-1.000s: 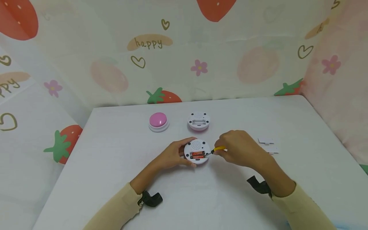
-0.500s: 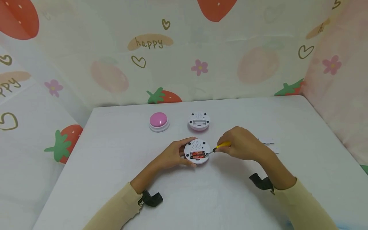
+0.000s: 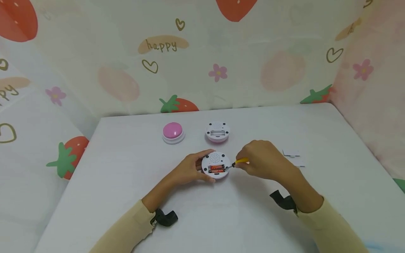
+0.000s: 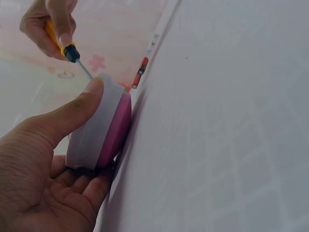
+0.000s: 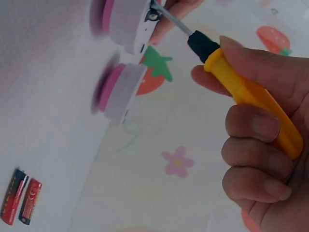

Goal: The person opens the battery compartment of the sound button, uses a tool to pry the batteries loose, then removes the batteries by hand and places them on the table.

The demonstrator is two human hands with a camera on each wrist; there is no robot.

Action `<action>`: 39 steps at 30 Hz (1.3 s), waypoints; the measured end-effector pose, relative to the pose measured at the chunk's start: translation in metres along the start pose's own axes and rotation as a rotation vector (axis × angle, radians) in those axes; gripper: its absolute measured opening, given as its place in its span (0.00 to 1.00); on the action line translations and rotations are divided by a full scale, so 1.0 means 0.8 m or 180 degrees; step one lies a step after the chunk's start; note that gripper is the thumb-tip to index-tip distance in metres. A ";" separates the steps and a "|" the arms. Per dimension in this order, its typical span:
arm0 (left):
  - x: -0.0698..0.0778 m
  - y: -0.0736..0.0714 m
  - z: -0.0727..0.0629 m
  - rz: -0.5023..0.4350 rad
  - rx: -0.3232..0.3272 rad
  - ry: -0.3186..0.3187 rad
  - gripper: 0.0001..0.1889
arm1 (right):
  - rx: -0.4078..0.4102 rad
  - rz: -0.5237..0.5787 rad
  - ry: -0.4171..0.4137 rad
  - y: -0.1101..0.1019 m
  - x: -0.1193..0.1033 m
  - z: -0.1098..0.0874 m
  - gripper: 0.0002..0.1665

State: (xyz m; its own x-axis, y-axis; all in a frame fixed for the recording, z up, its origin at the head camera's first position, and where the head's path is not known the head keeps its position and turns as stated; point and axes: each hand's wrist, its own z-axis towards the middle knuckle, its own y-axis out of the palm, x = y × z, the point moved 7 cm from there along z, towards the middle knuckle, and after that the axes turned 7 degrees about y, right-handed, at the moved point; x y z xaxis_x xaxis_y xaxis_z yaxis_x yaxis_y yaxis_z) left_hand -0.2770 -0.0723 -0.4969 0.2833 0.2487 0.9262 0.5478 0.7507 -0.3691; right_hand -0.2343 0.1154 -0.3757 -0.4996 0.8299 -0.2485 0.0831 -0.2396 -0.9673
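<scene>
A round pink-and-white push button (image 3: 216, 157) lies face down, its battery compartment uncovered. Two red batteries (image 3: 216, 168) sit side by side in that compartment. From the left, my left hand (image 3: 189, 169) grips the button's rim, thumb at the near side and fingers round the far side. My right hand (image 3: 261, 160) holds a screwdriver (image 5: 251, 92) by its yellow handle, fingers curled round it. The screwdriver's metal tip meets the compartment's right end, beside the batteries. In the left wrist view, the button's pink side (image 4: 115, 130) faces the table.
Behind stands another upturned button (image 3: 217, 133) with a bare compartment. Left of it, a button (image 3: 173, 133) sits pink side up. White battery covers (image 3: 294, 161) lie right of my right hand. Loose red batteries (image 5: 30, 200) show on the table in the right wrist view.
My right hand moved slightly right half a second ago, showing more of the screwdriver handle, then came back left. The tip stays at the compartment's right end; my left hand keeps its grip.
</scene>
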 end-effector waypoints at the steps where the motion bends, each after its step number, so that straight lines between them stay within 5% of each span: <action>1: 0.001 -0.002 -0.001 0.0006 0.0008 -0.0010 0.51 | -0.0005 -0.0031 0.0016 0.000 -0.003 0.001 0.06; 21: -0.003 -0.002 -0.002 -0.0031 0.0007 -0.0010 0.50 | -0.0334 -0.0774 -0.0122 -0.006 -0.045 0.026 0.07; 32: 0.001 0.000 0.000 -0.0029 -0.0020 0.0097 0.50 | 0.0001 -0.0008 -0.0066 0.003 0.002 0.008 0.05; 39: 0.003 -0.001 0.000 -0.0031 -0.0009 0.0094 0.50 | -0.0028 0.0441 0.0186 0.015 0.034 0.004 0.07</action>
State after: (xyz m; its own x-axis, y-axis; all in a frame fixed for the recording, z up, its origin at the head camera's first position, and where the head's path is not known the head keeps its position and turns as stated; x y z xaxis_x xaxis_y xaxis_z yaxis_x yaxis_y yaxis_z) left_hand -0.2771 -0.0725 -0.4945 0.3010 0.2231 0.9272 0.5529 0.7513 -0.3603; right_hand -0.2495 0.1336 -0.3936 -0.4317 0.8171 -0.3820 0.1556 -0.3496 -0.9239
